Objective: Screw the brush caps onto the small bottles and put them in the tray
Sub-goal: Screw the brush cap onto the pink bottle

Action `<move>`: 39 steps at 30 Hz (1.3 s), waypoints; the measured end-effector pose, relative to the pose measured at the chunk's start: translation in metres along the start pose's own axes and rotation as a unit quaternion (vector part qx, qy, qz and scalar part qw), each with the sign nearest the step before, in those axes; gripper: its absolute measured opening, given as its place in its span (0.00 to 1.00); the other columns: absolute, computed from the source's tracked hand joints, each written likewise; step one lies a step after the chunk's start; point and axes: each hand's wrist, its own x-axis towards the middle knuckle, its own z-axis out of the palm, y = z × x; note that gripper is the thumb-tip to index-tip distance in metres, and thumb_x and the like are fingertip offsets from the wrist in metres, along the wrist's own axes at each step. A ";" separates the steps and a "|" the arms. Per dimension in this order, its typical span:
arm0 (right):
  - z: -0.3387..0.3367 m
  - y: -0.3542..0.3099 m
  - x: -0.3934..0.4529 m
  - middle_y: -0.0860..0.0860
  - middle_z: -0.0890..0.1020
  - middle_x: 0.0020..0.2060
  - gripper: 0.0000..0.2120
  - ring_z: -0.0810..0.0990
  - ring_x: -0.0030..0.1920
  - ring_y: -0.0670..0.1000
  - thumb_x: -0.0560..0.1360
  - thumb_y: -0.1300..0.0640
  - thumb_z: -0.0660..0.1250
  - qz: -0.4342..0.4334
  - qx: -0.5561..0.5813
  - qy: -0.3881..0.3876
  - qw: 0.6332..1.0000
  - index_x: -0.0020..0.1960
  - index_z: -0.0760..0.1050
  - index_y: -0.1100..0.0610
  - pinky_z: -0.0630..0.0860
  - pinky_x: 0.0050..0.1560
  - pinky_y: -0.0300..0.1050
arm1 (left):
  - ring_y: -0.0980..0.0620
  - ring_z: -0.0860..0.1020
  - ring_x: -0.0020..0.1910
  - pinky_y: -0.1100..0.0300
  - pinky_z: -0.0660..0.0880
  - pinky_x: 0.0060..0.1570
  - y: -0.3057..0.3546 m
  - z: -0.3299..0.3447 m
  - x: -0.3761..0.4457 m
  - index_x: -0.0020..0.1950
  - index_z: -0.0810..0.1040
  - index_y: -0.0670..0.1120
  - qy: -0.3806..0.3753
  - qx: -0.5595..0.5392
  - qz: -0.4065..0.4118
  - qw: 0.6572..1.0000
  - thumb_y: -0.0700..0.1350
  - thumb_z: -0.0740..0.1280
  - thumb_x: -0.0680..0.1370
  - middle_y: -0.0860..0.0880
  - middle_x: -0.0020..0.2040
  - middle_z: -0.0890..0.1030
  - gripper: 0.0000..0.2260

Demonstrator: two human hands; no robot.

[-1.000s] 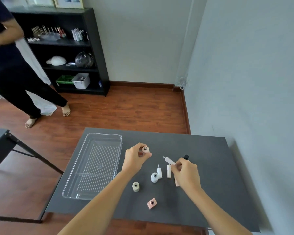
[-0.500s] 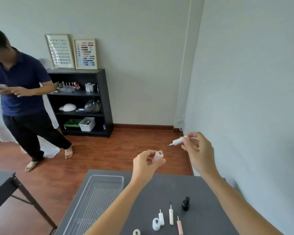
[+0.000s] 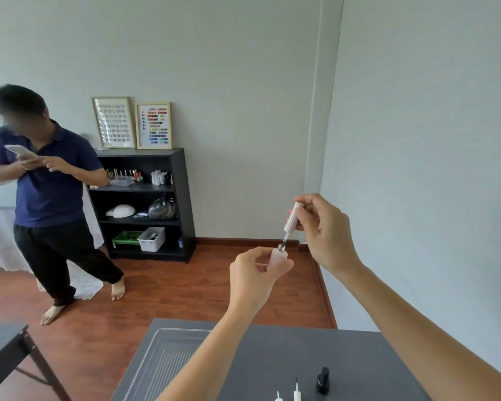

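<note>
The left hand [image 3: 253, 277] is holding the pink bottle [image 3: 277, 257] up; the right hand [image 3: 323, 230] is pinching the brush cap [image 3: 292, 217], its tip entering the neck. Keep it straight, lower fully, then twist.

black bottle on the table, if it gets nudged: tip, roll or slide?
The black bottle stands upright on the dark table, narrow cap above a wider body, so a high nudge would probably tip it. It looks round, so once down it could roll. Its glossy surface may be slippery to pinch.

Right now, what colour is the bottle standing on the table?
Black bottle, seen in the head view.
</note>
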 end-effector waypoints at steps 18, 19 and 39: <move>-0.002 -0.003 0.002 0.55 0.85 0.42 0.08 0.85 0.42 0.55 0.79 0.61 0.64 -0.001 -0.005 -0.046 0.999 0.56 0.78 0.62 0.81 0.48 0.53 | 0.63 0.79 0.30 0.70 0.71 0.27 0.009 0.002 -0.001 0.44 0.83 0.59 0.002 -0.022 0.001 1.000 0.54 0.79 0.66 0.60 0.36 0.85 0.09; -0.002 -0.002 0.002 0.54 0.85 0.41 0.07 0.85 0.42 0.53 0.79 0.60 0.65 0.000 -0.008 -0.048 0.999 0.55 0.78 0.61 0.82 0.47 0.49 | 0.63 0.79 0.30 0.71 0.71 0.26 0.009 0.002 -0.001 0.43 0.83 0.59 0.001 -0.024 0.002 1.000 0.55 0.79 0.66 0.61 0.36 0.85 0.09; -0.008 0.000 0.006 0.53 0.85 0.34 0.11 0.85 0.33 0.50 0.66 0.57 0.80 0.081 0.057 -0.098 0.990 0.44 0.81 0.59 0.84 0.39 0.47 | 0.62 0.79 0.29 0.72 0.72 0.27 0.015 0.010 -0.003 0.40 0.81 0.61 -0.002 -0.023 0.016 1.000 0.55 0.79 0.67 0.62 0.36 0.84 0.08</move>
